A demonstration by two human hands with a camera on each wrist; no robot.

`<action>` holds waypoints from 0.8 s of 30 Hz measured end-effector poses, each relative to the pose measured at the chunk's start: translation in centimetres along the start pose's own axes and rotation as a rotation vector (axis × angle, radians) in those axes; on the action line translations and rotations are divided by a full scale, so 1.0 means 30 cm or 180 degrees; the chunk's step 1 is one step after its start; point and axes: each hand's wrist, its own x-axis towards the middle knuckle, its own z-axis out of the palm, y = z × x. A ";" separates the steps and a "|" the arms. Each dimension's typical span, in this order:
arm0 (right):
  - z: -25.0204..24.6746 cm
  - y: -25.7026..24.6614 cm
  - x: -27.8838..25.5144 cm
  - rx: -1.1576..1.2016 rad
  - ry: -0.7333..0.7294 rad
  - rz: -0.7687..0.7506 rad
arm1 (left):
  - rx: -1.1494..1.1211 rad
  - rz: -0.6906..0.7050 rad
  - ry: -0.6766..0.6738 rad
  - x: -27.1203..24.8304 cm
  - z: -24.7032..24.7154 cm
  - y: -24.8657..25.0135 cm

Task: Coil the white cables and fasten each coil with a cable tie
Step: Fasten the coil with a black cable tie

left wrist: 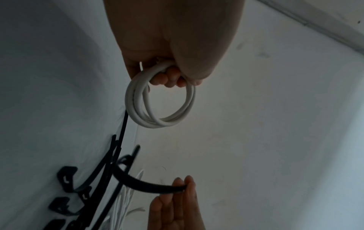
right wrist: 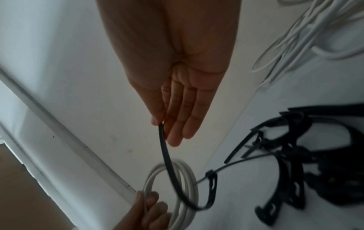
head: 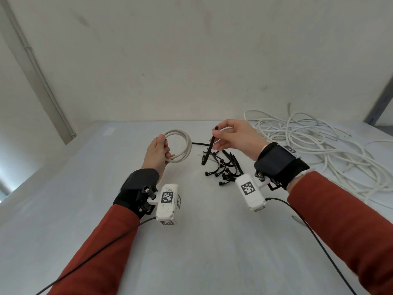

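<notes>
My left hand (head: 158, 151) grips a small coil of white cable (head: 184, 145), held upright above the table; the coil (left wrist: 160, 107) hangs from my curled fingers (left wrist: 169, 77). My right hand (head: 230, 135) pinches the top end of a black cable tie (head: 209, 146) between thumb and forefinger, its other fingers (right wrist: 183, 123) lying straight. The tie (right wrist: 169, 168) hangs down in a curve, just right of the coil (right wrist: 185, 186), its slotted head lowest. It does not wrap the coil.
A pile of black cable ties (head: 225, 167) lies on the white table (head: 191, 241) under my right hand. A loose tangle of white cables (head: 314, 145) spreads over the back right. A wall rises behind the table.
</notes>
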 end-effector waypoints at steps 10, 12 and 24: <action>0.071 0.120 0.031 -0.1147 -0.0445 0.0679 | -0.0124 -0.0037 -0.0023 0.011 -0.038 -0.021; 0.069 0.125 0.041 -0.1489 -0.0256 0.0555 | -0.0177 -0.0042 -0.0007 0.016 -0.044 -0.020; 0.201 0.055 -0.082 -0.4438 -0.1557 -0.0693 | -0.0158 -0.0007 0.0071 0.021 -0.053 -0.021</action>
